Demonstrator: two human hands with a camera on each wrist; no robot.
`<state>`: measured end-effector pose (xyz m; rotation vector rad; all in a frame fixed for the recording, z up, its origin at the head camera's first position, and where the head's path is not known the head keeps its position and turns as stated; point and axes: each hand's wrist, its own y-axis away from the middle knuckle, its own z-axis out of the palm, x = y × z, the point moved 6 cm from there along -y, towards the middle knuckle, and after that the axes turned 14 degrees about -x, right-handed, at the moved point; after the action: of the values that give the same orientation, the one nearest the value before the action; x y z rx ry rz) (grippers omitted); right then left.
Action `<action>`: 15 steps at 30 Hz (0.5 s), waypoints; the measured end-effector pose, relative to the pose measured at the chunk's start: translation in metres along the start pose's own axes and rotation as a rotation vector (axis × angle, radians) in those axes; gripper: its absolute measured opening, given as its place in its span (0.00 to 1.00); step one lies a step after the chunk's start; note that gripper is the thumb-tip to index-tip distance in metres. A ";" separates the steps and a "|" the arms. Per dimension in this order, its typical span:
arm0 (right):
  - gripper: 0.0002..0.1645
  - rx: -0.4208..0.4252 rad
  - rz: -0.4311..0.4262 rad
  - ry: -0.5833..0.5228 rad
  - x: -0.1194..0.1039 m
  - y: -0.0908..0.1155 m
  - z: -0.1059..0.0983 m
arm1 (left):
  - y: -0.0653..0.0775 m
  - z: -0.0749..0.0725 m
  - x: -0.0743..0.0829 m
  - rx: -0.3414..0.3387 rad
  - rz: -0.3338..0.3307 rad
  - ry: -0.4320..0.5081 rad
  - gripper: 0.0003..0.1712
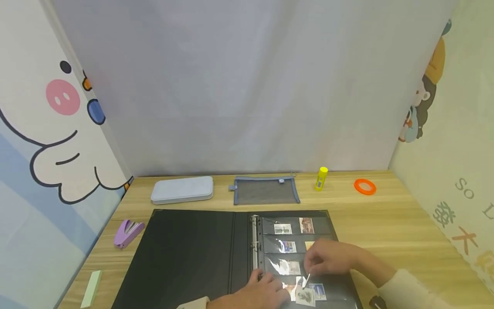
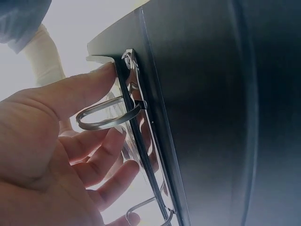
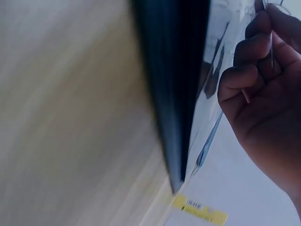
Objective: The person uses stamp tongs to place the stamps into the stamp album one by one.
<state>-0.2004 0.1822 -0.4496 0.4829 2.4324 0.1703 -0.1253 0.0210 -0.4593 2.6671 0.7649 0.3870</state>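
Note:
A black ring binder point(image 1: 185, 253) lies spread out, its right side holding a black pocket page point(image 1: 339, 287) with several stamps in rows. My right hand point(image 1: 328, 256) pinches slim metal tweezers point(image 1: 306, 280) above the lower rows. At their tips is a grey portrait stamp point(image 1: 305, 296), overlapping other stamps in the bottom row. My left hand point(image 1: 258, 294) rests on the page's lower left, beside the metal rings. In the left wrist view, its thumb and fingers touch the page edge around a ring point(image 2: 106, 125). The tweezer tips are out of sight in the right wrist view.
Behind the binder lie a pale pencil case point(image 1: 182, 190), a grey mesh zip pouch point(image 1: 266, 191), a yellow glue stick point(image 1: 321, 179) and an orange ring point(image 1: 364, 186). To the left are a purple stapler point(image 1: 128, 233) and a pale green strip point(image 1: 91, 289). A dark object point(image 1: 377, 302) sits under the right sleeve.

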 end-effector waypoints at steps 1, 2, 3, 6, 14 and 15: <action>0.04 -0.009 -0.008 0.007 -0.002 -0.003 0.002 | 0.000 0.001 0.000 -0.005 0.006 0.009 0.22; 0.04 -0.019 -0.016 0.007 -0.004 -0.005 0.005 | 0.000 0.001 0.000 -0.007 0.013 0.018 0.22; 0.04 -0.029 -0.016 0.007 -0.005 -0.007 0.007 | 0.000 0.001 0.000 -0.005 0.013 0.017 0.22; 0.04 -0.062 -0.015 0.006 -0.009 -0.013 0.014 | 0.001 0.001 0.000 0.014 0.013 -0.008 0.22; 0.05 -0.091 -0.091 0.088 -0.026 -0.018 0.019 | 0.000 0.001 0.000 0.038 0.013 -0.036 0.18; 0.05 -0.091 -0.109 0.100 -0.028 -0.018 0.019 | 0.000 0.001 0.000 0.038 0.016 -0.032 0.18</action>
<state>-0.1741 0.1552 -0.4527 0.3076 2.5282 0.2631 -0.1251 0.0207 -0.4607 2.7092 0.7492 0.3362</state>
